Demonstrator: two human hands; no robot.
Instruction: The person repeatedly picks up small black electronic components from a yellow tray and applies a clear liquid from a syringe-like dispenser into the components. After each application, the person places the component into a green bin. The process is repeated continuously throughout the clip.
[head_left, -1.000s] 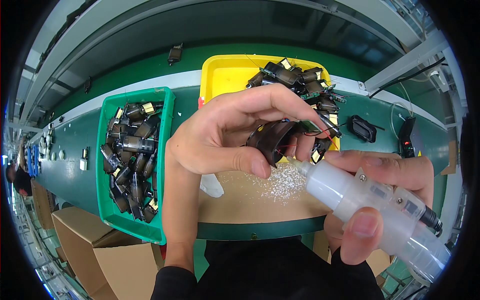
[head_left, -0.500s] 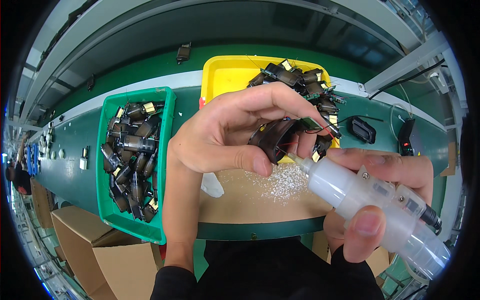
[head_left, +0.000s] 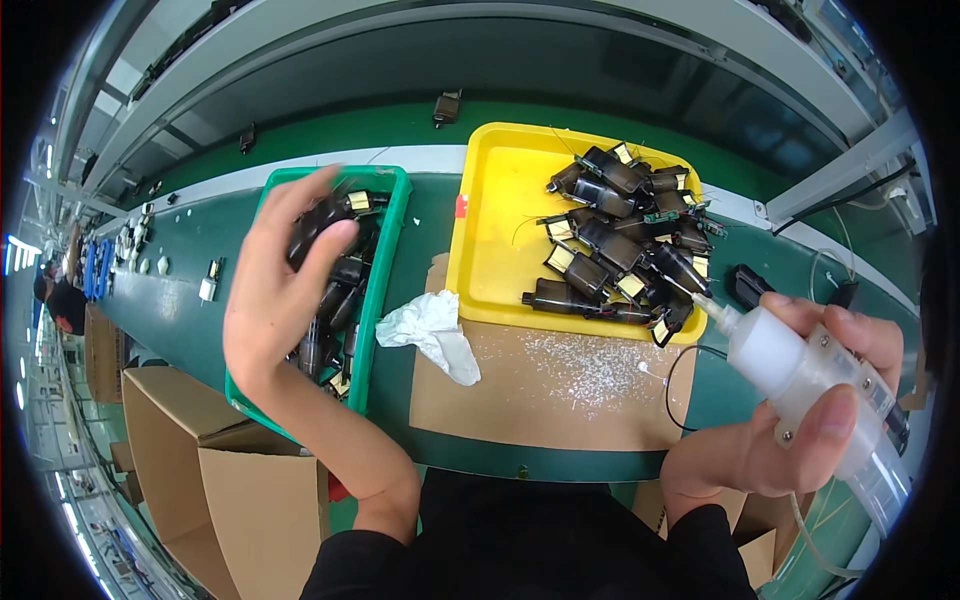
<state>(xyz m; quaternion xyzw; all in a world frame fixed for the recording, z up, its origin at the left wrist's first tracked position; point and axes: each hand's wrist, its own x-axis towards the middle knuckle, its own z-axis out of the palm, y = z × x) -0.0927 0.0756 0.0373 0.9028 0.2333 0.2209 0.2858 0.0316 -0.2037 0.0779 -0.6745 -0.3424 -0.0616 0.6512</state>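
Observation:
Over the green tray (head_left: 385, 300), my left hand (head_left: 265, 290) has its fingers and thumb around a dark brown translucent plastic housing (head_left: 322, 222), slightly blurred. More such housings lie heaped beneath it, partly hidden by the hand. My right hand (head_left: 800, 430) grips a whitish translucent dispensing bottle (head_left: 770, 350) with a fine nozzle, tilted up to the left. Its tip appears beside the right edge of the yellow tray (head_left: 490, 230); whether it touches anything I cannot tell. Dark housings (head_left: 610, 240) with small circuit boards and thin wires fill that tray's right side.
A cardboard sheet (head_left: 500, 410) in front of the yellow tray carries scattered white bits and a crumpled white tissue (head_left: 435, 330). A black device (head_left: 745, 287) lies right of the tray. Open cardboard boxes (head_left: 260, 500) stand below the bench's left front; a thin hose hangs at lower right.
My left hand has moved left from the middle to the green tray. The dispensing bottle has moved right and away from the wired housing that my left hand held. The view has shifted.

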